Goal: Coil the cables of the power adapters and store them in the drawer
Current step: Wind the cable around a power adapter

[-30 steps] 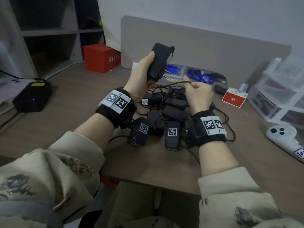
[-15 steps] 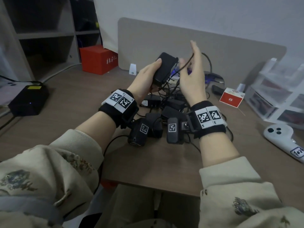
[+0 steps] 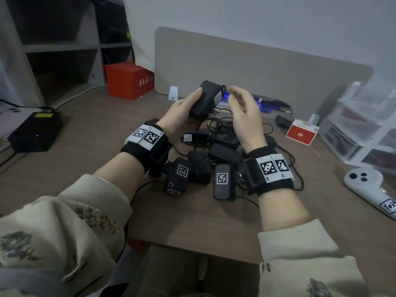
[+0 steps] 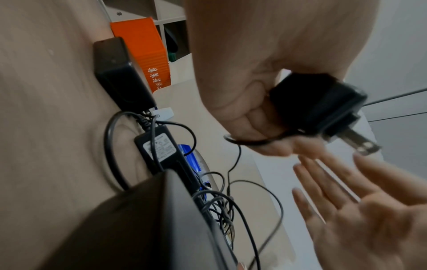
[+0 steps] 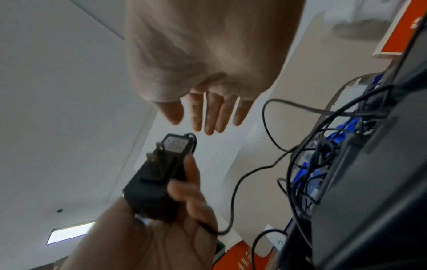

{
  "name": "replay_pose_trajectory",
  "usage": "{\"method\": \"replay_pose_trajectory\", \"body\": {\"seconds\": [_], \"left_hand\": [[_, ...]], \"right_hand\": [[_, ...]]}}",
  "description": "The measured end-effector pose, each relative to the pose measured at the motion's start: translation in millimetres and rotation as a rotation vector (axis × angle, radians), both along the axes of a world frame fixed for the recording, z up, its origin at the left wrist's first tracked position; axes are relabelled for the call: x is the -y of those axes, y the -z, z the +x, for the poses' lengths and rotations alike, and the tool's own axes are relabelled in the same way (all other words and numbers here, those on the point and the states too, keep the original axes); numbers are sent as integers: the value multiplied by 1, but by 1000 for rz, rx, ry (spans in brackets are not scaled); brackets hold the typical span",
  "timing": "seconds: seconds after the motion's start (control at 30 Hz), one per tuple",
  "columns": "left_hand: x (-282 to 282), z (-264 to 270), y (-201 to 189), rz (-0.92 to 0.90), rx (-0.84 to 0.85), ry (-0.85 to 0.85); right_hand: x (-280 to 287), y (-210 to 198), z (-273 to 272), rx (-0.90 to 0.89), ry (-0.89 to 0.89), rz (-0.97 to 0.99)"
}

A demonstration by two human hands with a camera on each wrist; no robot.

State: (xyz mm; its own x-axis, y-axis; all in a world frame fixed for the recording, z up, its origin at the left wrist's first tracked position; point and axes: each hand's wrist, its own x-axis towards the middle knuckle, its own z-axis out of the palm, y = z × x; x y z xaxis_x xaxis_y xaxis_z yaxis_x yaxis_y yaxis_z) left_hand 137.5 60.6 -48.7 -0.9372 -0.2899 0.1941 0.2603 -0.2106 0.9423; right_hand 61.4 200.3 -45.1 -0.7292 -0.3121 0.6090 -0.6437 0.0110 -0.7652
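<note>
My left hand (image 3: 184, 112) grips a black power adapter (image 3: 206, 97) above the desk, its plug prongs (image 4: 360, 144) sticking out and its thin cable (image 5: 233, 199) trailing down to the pile. In the left wrist view a loop of that cable (image 4: 245, 141) lies under my curled fingers. My right hand (image 3: 242, 108) hovers just right of the adapter with straight fingers (image 5: 212, 113), holding nothing. Several more black adapters (image 3: 222, 144) with tangled cables lie on the desk below both hands.
A clear plastic drawer unit (image 3: 364, 125) stands at the right. A small red and white box (image 3: 301, 133), a white controller (image 3: 368, 187), a red box (image 3: 128, 79), a black box (image 3: 35, 131) at left and a beige divider panel (image 3: 257, 67) surround the pile.
My right hand has let go of the cable it was lifting and dropped beside the adapter with fingers spread. The left hand keeps the adapter raised.
</note>
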Motion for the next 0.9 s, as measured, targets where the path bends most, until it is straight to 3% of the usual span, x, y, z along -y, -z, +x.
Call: {"method": "replay_pose_trajectory", "body": {"seconds": [0.13,0.33,0.43,0.63,0.9], "left_hand": [[-6,5,-4,-11,26,119],[-9,6,-6,40,26,121],[-6,5,-6,30,-7,0],[1,-1,1,-79,-106,-161],[-2,-4,6,-194,-134,-127]], "right_hand": [[9,5,8,221,-389,-22],[12,11,15,391,-541,133],[8,11,14,328,-482,163],[6,18,-2,49,-126,221],[5,19,-1,25,-117,347]]}}
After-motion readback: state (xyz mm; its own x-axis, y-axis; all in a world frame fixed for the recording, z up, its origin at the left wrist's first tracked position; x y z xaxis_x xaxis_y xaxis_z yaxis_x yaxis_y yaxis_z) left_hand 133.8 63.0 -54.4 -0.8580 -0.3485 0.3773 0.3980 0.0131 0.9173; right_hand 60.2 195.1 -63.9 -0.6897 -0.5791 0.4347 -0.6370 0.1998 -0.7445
